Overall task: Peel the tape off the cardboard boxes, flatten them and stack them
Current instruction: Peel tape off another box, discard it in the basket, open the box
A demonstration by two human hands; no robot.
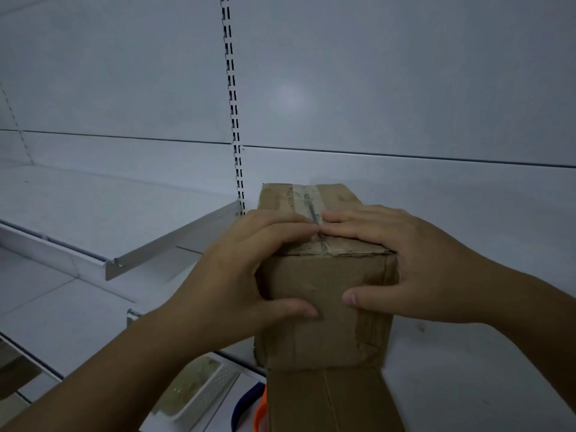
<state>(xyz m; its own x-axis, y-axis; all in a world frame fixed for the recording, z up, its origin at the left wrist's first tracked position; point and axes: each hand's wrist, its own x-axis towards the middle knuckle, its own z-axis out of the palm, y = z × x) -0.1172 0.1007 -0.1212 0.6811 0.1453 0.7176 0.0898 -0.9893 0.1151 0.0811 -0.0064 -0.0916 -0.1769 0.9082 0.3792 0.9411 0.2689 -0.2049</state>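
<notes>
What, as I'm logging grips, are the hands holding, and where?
The cardboard box, by its near top edge: left hand and right hand, fingers on top, thumbs in front.

White shelving unit: back panel [374,73] divided by a vertical slotted upright [232,98] and crossed by a horizontal seam [405,156]. A second slotted upright [15,120] is at far left. One shelf [93,198] is mounted left of the central upright, side bracket [174,241] exposed. A lower shelf [483,369] extends right. Below, a white perforated tray [218,385] lies near a blue curved item [243,403] and an orange item [260,413]; both are unidentifiable.
</notes>
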